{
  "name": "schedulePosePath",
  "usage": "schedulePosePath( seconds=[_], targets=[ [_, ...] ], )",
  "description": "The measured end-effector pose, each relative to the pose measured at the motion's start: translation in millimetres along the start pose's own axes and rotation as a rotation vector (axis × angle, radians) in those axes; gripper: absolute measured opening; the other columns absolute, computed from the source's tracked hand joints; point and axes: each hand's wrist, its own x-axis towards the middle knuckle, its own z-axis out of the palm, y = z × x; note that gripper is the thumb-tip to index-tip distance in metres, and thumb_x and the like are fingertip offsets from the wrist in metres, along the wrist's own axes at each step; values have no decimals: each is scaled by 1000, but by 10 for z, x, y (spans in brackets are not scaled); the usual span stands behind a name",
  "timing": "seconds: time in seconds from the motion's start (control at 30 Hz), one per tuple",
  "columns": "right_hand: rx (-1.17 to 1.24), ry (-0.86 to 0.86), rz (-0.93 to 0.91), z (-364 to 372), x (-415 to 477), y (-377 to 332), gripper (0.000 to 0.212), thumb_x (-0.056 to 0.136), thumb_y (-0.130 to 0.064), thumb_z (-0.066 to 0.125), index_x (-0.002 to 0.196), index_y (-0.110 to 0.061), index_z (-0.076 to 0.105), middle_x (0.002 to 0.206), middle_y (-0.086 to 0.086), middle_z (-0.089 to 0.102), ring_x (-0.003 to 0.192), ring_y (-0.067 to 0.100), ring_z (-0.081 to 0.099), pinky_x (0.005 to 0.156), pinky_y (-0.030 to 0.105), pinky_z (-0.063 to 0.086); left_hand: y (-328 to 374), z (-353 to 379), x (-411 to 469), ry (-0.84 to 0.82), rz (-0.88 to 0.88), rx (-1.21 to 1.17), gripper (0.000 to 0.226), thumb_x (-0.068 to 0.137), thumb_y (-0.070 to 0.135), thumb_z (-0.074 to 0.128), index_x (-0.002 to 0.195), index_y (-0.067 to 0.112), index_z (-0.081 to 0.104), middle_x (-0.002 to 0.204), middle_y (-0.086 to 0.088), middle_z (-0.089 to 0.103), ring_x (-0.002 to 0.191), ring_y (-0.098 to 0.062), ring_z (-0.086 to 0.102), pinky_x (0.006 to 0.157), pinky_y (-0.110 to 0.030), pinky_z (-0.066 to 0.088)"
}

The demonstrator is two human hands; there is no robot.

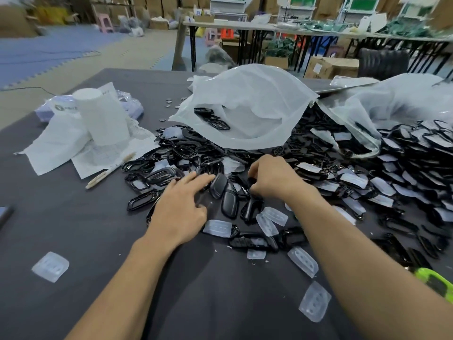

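hands: left (180, 209) touches one part (219, 186), right (272, 179) pinches another

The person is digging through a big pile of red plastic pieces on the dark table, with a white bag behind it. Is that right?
Not quite. The plastic pieces are black, not red; the head view shows it. The rest fits: the left hand and right hand are in the pile on the dark table, with the white bag behind it.
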Motion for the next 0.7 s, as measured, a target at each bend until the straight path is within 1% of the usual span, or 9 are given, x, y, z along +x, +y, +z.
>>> schedulePosePath(
  seconds=[0.07, 0.17, 0.23, 0.3, 0.37, 0.43, 0.53, 0.63, 0.7],
  targets=[
    [31, 30, 23, 76, -10, 10, 30, 83, -7, 71, 105, -27, 73, 109, 5, 73, 101, 28, 69, 92, 40, 58, 9, 46, 6, -28, 55, 84, 74, 86, 16, 59, 154, 41, 43, 162, 2, 43, 147, -17, 32, 128, -36, 16],
    [137, 186, 62, 191, -86, 3, 27, 86, -15, 72, 108, -29, 76, 105, 3, 76, 99, 27, 70, 91, 41, 58, -1, 66, 32, 57, 39, 61, 69, 90, 22, 65, 154, 35, 44, 141, 10, 63, 132, -18, 51, 119, -37, 35],
    [384, 365, 85, 289, -197, -67, 17, 84, -23, 76, 96, -34, 81, 85, -7, 77, 88, 19, 71, 83, 37, 59, 10, 45, 46, 118, -21, 11, 75, 88, 23, 74, 155, 35, 42, 122, 17, 72, 115, -20, 63, 104, -39, 48],
    [688, 422, 89, 382, -302, -210, 20, 81, -28, 80, 76, -47, 78, 68, -14, 73, 70, 4, 68, 69, 30, 56, -2, 43, 62, 153, -88, 0, 87, 85, 27, 81, 158, 35, 34, 98, 18, 73, 96, -20, 66, 87, -36, 51],
    [907, 369, 87, 472, -338, -375, 21, 77, -26, 80, 72, -47, 77, 66, -18, 72, 62, -2, 64, 65, 22, 49, -15, 41, 68, 163, -130, 10, 91, 85, 31, 82, 159, 34, 29, 83, 13, 69, 89, -23, 66, 81, -38, 51],
    [1011, 282, 43, 539, -366, -499, 16, 73, -25, 76, 78, -39, 79, 67, -13, 74, 60, -2, 63, 64, 21, 49, -21, 47, 64, 154, -135, 70, 79, 88, 35, 77, 154, 33, 34, 90, 7, 71, 98, -28, 66, 84, -41, 51],
    [1064, 186, -45, 618, -438, -539, 7, 74, -31, 74, 79, -30, 79, 70, -4, 75, 64, 4, 64, 66, 27, 52, 23, 53, 17, 171, -136, 189, 53, 91, 40, 68, 141, 35, 51, 103, 3, 72, 104, -26, 66, 84, -39, 48],
    [1153, 168, -49, 652, -434, -487, 20, 84, -8, 66, 88, -23, 78, 67, 3, 73, 52, 7, 55, 55, 22, 44, 82, 55, 3, 266, -109, 272, 25, 91, 41, 64, 115, 38, 71, 97, 5, 75, 97, -24, 69, 71, -34, 46],
    [1255, 131, -21, 632, -424, -468, 29, 85, 3, 63, 100, -20, 72, 66, 8, 71, 46, 12, 46, 46, 23, 38, 111, 32, -20, 384, -135, 196, 18, 92, 37, 64, 105, 37, 76, 93, 7, 76, 92, -26, 71, 68, -34, 47]
  ],
)
